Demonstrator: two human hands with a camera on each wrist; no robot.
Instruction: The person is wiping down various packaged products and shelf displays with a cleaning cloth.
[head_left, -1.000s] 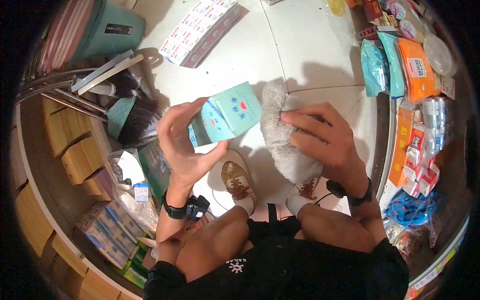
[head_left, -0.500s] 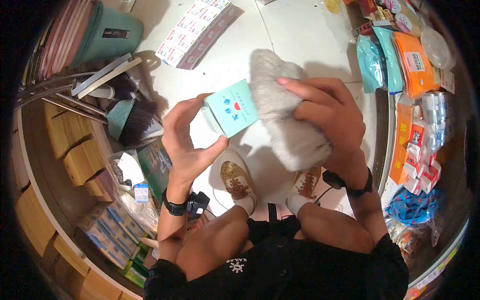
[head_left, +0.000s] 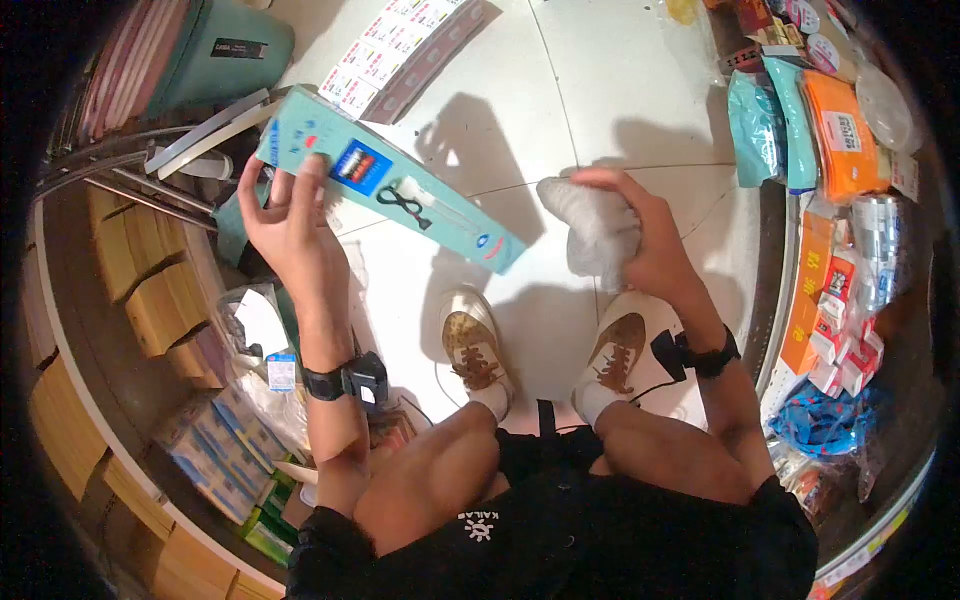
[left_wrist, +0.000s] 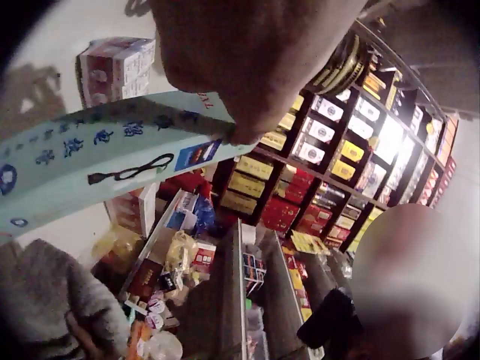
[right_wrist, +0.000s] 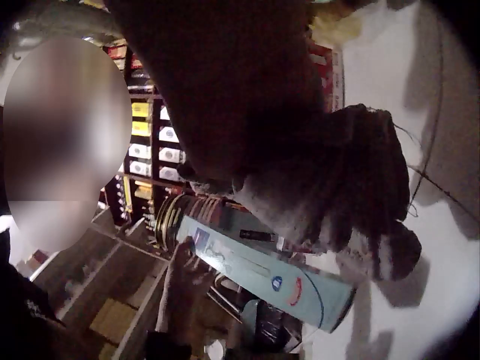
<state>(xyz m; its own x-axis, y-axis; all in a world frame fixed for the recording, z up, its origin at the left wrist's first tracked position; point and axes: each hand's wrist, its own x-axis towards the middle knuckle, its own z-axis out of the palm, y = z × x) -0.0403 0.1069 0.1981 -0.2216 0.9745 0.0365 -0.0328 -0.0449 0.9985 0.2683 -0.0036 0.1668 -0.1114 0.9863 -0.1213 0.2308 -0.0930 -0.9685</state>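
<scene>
My left hand (head_left: 298,228) grips the upper left end of a long, light teal cardboard box (head_left: 446,218), its thumb across the printed face. The box slants down to the right above the floor, with a black cable and a blue panel pictured on it. In the left wrist view, blue characters run along the box (left_wrist: 60,169). My right hand (head_left: 658,238) holds a bunched grey fluffy cloth (head_left: 603,228), apart from the box's lower end. From the right wrist, the cloth (right_wrist: 330,180) looks dark and folded over the fingers.
White cartons in a row (head_left: 400,50) lie on the tiled floor ahead. A teal bucket (head_left: 235,50) and a brush (head_left: 240,215) stand at the left. Packed shelves flank both sides, with an orange packet (head_left: 838,135) on the right. Two shoes (head_left: 470,340) are below the hands.
The box has swung from end-on to showing its long face, and my left hand has moved up and left with it. The cloth has drawn away from the box, bunched smaller in my right hand.
</scene>
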